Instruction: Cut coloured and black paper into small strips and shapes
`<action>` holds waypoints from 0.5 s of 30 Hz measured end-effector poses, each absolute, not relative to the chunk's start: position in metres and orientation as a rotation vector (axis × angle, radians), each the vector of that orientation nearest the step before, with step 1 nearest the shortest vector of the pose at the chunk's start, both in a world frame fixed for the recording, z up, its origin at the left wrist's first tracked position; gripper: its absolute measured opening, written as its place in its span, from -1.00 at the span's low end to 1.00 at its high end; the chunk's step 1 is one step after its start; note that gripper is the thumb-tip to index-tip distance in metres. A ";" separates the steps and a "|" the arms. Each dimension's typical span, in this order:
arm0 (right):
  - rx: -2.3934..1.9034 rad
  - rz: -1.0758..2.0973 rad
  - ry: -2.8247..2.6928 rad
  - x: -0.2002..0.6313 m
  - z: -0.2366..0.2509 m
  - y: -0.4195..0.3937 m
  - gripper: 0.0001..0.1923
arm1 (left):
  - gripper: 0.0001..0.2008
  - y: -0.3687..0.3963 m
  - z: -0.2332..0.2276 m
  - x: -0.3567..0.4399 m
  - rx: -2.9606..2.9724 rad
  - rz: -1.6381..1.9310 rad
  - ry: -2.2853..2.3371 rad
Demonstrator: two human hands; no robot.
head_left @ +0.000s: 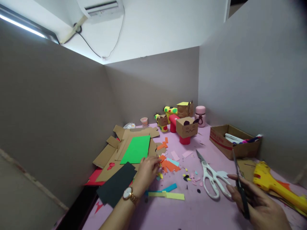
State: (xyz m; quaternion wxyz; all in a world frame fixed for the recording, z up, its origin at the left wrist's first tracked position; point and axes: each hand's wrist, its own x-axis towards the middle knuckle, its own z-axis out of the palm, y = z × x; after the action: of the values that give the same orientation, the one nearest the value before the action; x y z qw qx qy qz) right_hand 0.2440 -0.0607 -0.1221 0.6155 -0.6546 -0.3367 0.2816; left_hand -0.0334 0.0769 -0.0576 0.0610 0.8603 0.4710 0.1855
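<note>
My left hand (pixel 149 170), wearing a wristwatch, is over the paper scraps, fingers bent together with their tips on a small orange paper scrap (pixel 162 157). More orange paper pieces (pixel 170 165) lie beside the fingertips. In my right hand (pixel 261 201) is a pair of dark-handled scissors (pixel 240 183), blades pointing up and away. White-handled scissors (pixel 211 179) lie on the table between the hands. Next to my left hand are a black sheet (pixel 117 183) and a bright green sheet (pixel 136 148). Yellow and blue paper strips (pixel 175 195) lie nearer me.
Flattened cardboard (pixel 107 166) spreads at the left. Cardboard-headed animal figures (pixel 187 127) and a pink bottle (pixel 200 115) stand at the back. At the right are a cardboard box of markers (pixel 222 140) and a yellow glue gun (pixel 271 182). Grey partitions (pixel 153 86) enclose the table.
</note>
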 end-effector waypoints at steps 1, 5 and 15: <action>-1.532 0.639 -0.769 0.242 -0.119 -0.062 -0.37 | -0.70 0.077 -0.057 -0.039 2.578 0.573 1.438; -1.539 0.635 -0.771 0.238 -0.105 -0.066 -0.37 | -0.74 0.064 -0.058 -0.053 2.527 0.558 1.394; -1.538 0.597 -0.749 0.235 -0.092 -0.064 -0.40 | -0.76 0.035 -0.063 -0.007 2.601 0.451 1.073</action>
State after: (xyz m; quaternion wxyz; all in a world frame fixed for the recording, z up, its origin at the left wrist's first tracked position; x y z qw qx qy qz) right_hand 0.2347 -0.0643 -0.0923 0.6170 -0.6680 -0.3252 0.2592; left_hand -0.0072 0.0347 -0.0635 0.1456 0.9031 0.3726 0.1564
